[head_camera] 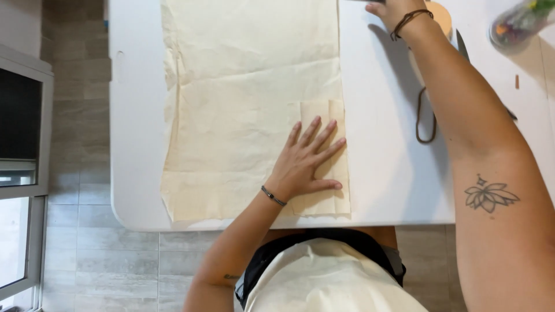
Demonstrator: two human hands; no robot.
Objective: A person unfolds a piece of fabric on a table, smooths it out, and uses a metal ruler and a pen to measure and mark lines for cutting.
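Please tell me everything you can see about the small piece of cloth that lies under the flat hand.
The small cloth piece is a cream, narrow rectangle of thin woven-looking fabric with a lengthwise fold. It lies flat along the right edge of the large cream cloth, near the front edge of the white table. The left hand presses on it, fingers spread.

Left hand (306,164): lies palm down at the centre of the frame, fingers spread and extended toward the upper right, thumb splayed to the right. Wrist straight, with a thin dark band around it. Left forearm runs down to the lower left, elbow bent near the bottom edge.

Right hand (393,10): at the top edge, right of centre, mostly cut off by the frame; finger state cannot be judged. Corded bracelet at the wrist. Right arm extends fully, from the lower right corner upward, tattoo on the forearm.
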